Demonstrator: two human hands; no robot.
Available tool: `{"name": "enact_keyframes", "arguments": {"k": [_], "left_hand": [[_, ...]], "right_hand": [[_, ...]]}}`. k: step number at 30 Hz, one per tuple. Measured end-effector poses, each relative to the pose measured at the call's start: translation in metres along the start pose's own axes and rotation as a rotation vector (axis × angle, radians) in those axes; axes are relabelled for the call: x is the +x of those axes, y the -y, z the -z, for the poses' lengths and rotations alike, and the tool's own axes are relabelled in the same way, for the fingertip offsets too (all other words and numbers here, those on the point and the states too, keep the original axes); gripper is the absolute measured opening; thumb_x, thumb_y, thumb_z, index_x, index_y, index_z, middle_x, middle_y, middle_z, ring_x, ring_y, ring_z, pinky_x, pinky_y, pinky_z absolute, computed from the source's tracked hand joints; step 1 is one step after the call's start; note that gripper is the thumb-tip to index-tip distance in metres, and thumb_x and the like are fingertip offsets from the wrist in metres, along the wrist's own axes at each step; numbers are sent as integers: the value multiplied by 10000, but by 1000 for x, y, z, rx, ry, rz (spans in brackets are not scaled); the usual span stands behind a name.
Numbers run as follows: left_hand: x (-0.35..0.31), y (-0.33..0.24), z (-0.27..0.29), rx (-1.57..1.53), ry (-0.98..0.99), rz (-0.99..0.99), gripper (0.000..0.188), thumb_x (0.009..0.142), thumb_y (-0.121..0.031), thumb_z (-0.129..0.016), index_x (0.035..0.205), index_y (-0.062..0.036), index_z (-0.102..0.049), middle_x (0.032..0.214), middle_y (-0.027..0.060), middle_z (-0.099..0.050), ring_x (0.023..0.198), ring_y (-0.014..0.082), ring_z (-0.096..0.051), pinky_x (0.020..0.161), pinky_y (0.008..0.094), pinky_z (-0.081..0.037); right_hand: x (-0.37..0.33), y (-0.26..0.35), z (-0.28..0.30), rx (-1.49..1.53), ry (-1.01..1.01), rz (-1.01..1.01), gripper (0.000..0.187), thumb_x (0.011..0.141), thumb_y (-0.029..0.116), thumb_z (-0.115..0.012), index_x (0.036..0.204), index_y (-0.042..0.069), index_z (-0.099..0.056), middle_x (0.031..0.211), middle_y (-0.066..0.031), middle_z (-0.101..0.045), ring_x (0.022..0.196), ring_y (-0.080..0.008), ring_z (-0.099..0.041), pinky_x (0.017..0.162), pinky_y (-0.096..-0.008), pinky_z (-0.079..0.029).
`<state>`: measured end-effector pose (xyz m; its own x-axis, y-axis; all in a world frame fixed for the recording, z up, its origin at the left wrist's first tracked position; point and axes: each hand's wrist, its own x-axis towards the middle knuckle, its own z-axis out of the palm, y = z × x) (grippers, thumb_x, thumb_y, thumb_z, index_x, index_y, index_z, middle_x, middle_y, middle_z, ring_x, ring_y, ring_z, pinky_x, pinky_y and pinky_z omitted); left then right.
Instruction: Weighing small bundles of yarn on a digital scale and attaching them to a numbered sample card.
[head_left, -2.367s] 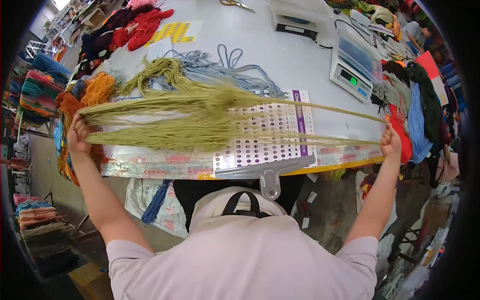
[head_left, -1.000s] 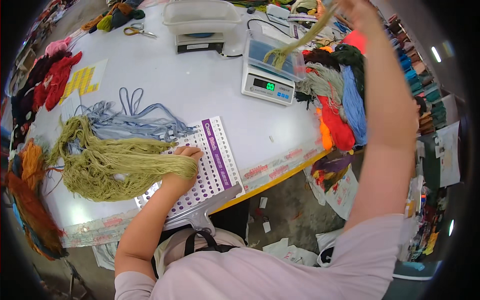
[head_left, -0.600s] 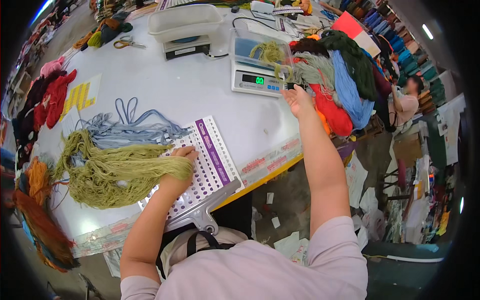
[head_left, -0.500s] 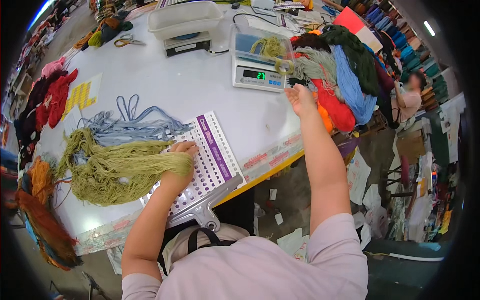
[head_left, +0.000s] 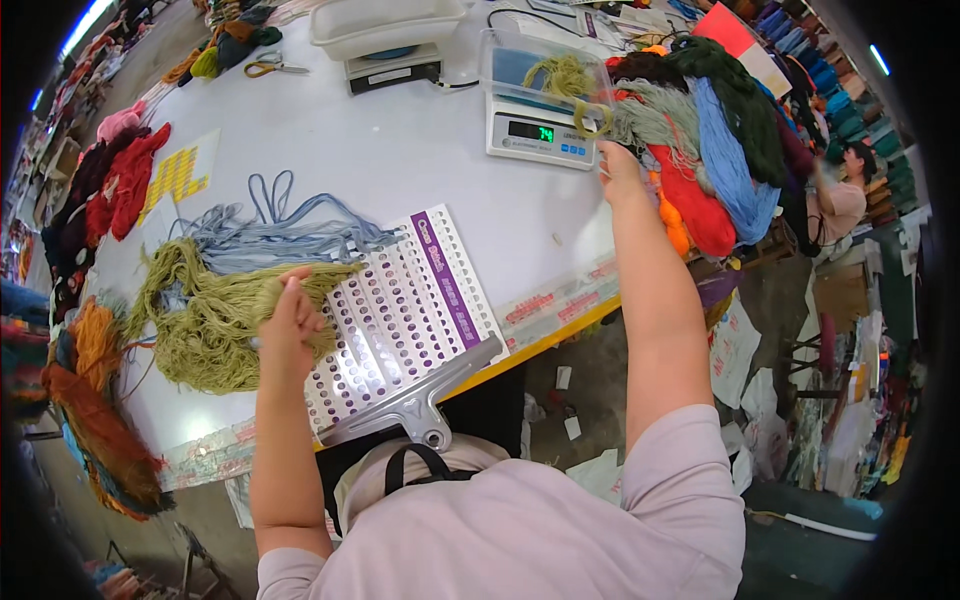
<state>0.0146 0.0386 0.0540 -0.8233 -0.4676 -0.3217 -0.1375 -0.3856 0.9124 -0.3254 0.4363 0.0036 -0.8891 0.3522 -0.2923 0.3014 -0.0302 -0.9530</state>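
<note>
White table [head_left: 380, 140]: green yarn [head_left: 205, 345] lies against the perforated card [head_left: 445, 280]; a smaller green bundle [head_left: 562, 75] sits in the scale's [head_left: 505, 140] clear tray. Your left hand [head_left: 290, 325], curled, is at the yarn; your right hand [head_left: 622, 172], partly bent, is near the tray's hanging loop. Cannot tell whether either pinches strands.

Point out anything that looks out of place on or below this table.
The small olive-green hank in the clear plastic tub isn't fully contained: a loop dangles outside over the rim. Small white scraps also lie loose on the floor.
</note>
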Motion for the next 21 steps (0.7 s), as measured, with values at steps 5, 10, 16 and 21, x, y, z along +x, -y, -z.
{"name": "enact_keyframes", "arguments": {"k": [5,10,16,21], "left_hand": [[-2,-15,46,-294,-46,-10,172,947,-166,-512,1051,-33,-544,626,-54,-314,507,45,-280,518,205,-304],[-3,-22,71,-653,-35,57,128,923,-85,-513,1011,2,-482,741,-5,-416,594,78,-370,566,253,-355],[-15,-19,63,-801,81,118,173,914,-52,-511,1067,18,-474,892,63,-476,716,121,-436,608,257,-394],[-21,-10,56,-681,248,98,192,954,-174,-477,1065,-31,-541,922,47,-548,770,130,-512,670,250,-444]], "right_hand": [[6,5,-7,5,-9,7,372,698,232,-707,1049,155,-612,937,10,-566,799,-141,-462,682,-353,-345],[2,9,-19,78,-13,125,367,685,167,-768,1012,74,-630,891,-27,-613,767,-145,-520,641,-286,-380],[28,-8,-22,49,-15,137,364,722,299,-735,1052,159,-672,1075,-7,-607,974,-177,-474,774,-387,-326],[17,-8,-23,-444,-280,751,171,782,184,-647,861,32,-644,767,-74,-635,730,-174,-575,679,-333,-444]]}}
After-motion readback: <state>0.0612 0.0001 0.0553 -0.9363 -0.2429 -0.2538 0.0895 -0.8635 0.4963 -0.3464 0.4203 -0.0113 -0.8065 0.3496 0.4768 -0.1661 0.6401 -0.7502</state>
